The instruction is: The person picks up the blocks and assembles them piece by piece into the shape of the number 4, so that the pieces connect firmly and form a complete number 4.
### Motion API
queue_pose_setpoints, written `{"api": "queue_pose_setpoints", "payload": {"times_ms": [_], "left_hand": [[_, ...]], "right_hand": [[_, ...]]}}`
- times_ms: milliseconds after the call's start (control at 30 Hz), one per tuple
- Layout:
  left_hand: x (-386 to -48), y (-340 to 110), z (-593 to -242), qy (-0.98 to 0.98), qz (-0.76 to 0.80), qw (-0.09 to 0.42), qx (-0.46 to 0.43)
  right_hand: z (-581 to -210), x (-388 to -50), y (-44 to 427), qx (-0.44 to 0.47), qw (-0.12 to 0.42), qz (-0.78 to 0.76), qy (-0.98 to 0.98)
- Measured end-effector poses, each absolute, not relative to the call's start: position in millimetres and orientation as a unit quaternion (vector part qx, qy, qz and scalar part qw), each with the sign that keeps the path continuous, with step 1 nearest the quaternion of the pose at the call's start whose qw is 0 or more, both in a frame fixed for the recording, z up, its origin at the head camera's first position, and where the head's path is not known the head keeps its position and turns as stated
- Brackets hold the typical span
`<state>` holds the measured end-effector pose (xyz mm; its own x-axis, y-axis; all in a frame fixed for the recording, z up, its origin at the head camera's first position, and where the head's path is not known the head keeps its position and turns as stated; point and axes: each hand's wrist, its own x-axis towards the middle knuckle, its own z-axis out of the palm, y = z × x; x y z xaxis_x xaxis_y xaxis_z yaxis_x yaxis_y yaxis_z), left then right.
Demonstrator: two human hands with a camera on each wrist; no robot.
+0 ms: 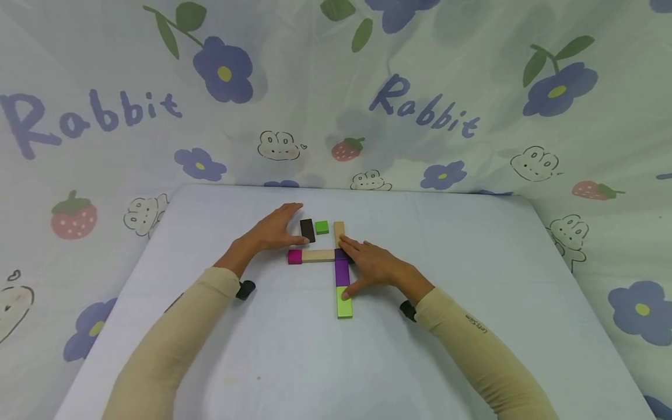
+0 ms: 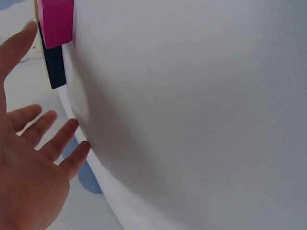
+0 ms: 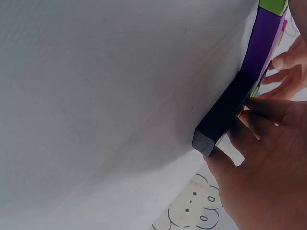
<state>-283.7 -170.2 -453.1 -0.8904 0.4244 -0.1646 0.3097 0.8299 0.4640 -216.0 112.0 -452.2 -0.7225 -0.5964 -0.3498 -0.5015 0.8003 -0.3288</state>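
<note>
In the head view a cross-like row of blocks lies flat: a tan block point(image 1: 339, 228), a dark purple block point(image 1: 339, 255), a purple block point(image 1: 342, 273) and a lime block point(image 1: 344, 309). A second tan block point(image 1: 318, 256) runs left to a magenta block point(image 1: 295, 256). My right hand point(image 1: 375, 263) lies over the row, thumb on the lime block, fingers near the upper tan block. In the right wrist view its fingers rest along a black block point(image 3: 223, 115). My left hand point(image 1: 274, 229) is spread beside a dark brown block point(image 1: 307, 231), thumb at its lower end; contact is unclear.
A small green block point(image 1: 322, 227) sits between the dark brown block and the upper tan one. Everything lies on a white-covered table point(image 1: 294, 361). A patterned curtain point(image 1: 315, 105) rises behind its far edge.
</note>
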Motion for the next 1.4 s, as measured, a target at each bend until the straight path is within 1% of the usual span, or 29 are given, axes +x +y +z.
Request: {"api": "queue_pose_setpoints", "payload": {"times_ms": [333,667,1000,1400], "left_hand": [[-289.8,-166.5,-458.8,0.954,0.191,0.125,0.192],[-288.0,-163.6,-458.4,0.957,0.17,0.116,0.203],[-286.9,-163.6,-458.3,0.957,0.175,0.102,0.209],[-286.4,-163.9,-457.0,0.956,0.173,0.101,0.213]], "right_hand": [[-451.2,-215.8,112.3,-0.3,0.223,-0.109,0.921],[-450.7,-215.1,111.6,-0.293,0.224,-0.11,0.923],[-451.3,-214.7,110.9,-0.291,0.227,-0.115,0.922],[-453.4,-212.8,109.7,-0.283,0.229,-0.118,0.924]]}}
